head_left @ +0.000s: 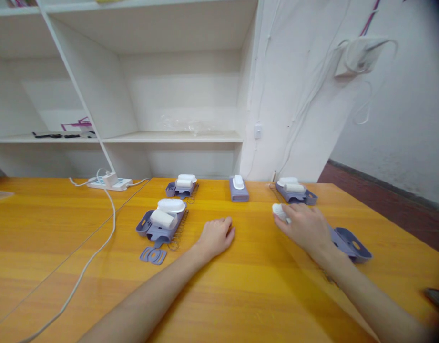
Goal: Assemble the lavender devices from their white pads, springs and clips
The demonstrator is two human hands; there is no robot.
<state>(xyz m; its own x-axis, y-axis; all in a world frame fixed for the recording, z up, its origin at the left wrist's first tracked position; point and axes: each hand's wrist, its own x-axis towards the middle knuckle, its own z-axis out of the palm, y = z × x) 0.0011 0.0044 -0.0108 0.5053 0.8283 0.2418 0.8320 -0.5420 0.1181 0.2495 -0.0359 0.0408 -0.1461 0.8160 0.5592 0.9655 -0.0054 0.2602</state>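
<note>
My right hand (305,226) has its fingers closed on a white ribbed plastic piece (280,211), held just above the table; most of the piece is hidden behind the fingers. Partly covered by that forearm is a purple plastic holder (351,244). My left hand (215,237) rests on the wood with its fingers curled in, and nothing shows in it. To its left sits a purple holder set (162,234), topped by a white oval piece (171,206) and a white roll (164,219). Flat purple frames (153,255) lie in front of that set.
More purple-and-white sets stand along the back: a left set (182,189), a middle holder (239,194) and a right set (294,190). A power strip (110,183) trails a white cable (112,224) across the left side. White shelves (176,137) rise behind the table (219,305).
</note>
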